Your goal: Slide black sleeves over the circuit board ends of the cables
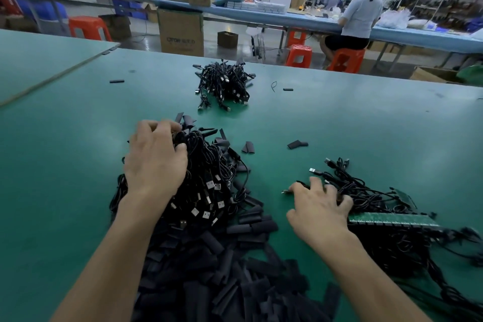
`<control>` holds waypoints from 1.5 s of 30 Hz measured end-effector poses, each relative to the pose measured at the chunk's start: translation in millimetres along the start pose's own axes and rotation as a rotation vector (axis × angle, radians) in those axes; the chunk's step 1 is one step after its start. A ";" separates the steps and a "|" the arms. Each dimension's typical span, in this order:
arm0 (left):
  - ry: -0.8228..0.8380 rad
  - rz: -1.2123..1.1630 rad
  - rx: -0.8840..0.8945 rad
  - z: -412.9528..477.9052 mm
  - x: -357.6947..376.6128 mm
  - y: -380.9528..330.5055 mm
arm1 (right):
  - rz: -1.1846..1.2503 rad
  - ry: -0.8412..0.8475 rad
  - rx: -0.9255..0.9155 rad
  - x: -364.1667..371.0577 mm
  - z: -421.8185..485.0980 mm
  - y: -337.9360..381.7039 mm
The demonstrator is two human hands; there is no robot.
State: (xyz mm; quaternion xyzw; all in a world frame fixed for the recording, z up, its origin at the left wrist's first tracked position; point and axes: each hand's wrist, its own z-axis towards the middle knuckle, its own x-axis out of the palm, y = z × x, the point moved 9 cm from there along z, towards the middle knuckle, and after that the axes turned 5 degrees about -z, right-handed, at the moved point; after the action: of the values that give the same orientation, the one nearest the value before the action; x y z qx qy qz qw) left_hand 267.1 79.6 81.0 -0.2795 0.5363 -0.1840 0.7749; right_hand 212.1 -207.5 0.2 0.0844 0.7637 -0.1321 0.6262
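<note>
Black sleeves (235,277) lay heaped nearest the viewer, between the two forearms, on the green bench (65,165). Just beyond that heap, a bundle of black cables (209,185) with USB plugs rested under the left hand (154,162), whose fingers curled down into the top of the bundle; whether any single cable was pinched could not be told. To the right, the right hand (317,210) lay palm-down with fingers spread over a second tangle of cables (366,196), its fingertips (315,181) touching the wires; what it held, if anything, was hidden. Green circuit boards (392,219) in a strip lay just beside that hand, on its outer side, joined to the tangled cables. A few loose sleeves (296,144) lay scattered ahead of the right hand. Well beyond both hands, a third pile of cables (224,83) sat apart on the bench. Farther off, a seated person (358,15) on an orange stool (345,59) faced another long bench (261,14).
</note>
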 end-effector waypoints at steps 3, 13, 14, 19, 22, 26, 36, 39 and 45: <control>-0.151 -0.006 0.117 -8.1 -17.2 -25.1 | 0.004 0.105 0.105 13.5 3.0 -18.1; -0.152 -0.134 0.403 -38.1 -16.6 -72.4 | -0.032 -0.068 0.120 19.8 16.5 -34.6; -0.127 -0.140 0.408 -38.8 -12.6 -72.8 | -0.035 -0.061 0.124 21.8 17.1 -34.6; -0.022 -0.212 0.370 -41.4 4.9 -68.4 | -0.007 -0.116 0.094 13.9 22.8 -30.5; 0.010 -0.254 0.363 -41.5 10.1 -66.0 | 0.003 -0.213 0.106 6.7 23.0 -36.5; 0.054 -0.301 0.343 -41.5 20.0 -63.2 | 0.070 -0.359 0.040 -9.2 21.9 -37.3; 0.333 -0.444 0.309 -40.8 52.2 -62.5 | 0.606 -0.675 -0.510 -70.9 -25.5 50.7; 0.501 -0.388 0.358 -48.9 71.0 -67.3 | 0.862 -0.639 -0.595 -77.9 -29.9 56.6; 0.495 -0.512 0.374 -51.4 74.1 -70.1 | 1.340 -0.303 -0.664 -71.0 -26.8 61.7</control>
State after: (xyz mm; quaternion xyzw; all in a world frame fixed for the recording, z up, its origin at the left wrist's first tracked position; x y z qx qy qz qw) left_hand 246.5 -30.3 57.4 -0.2055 0.5770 -0.5272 0.5890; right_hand 219.6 -138.0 68.6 0.3179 0.4547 0.5027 0.6629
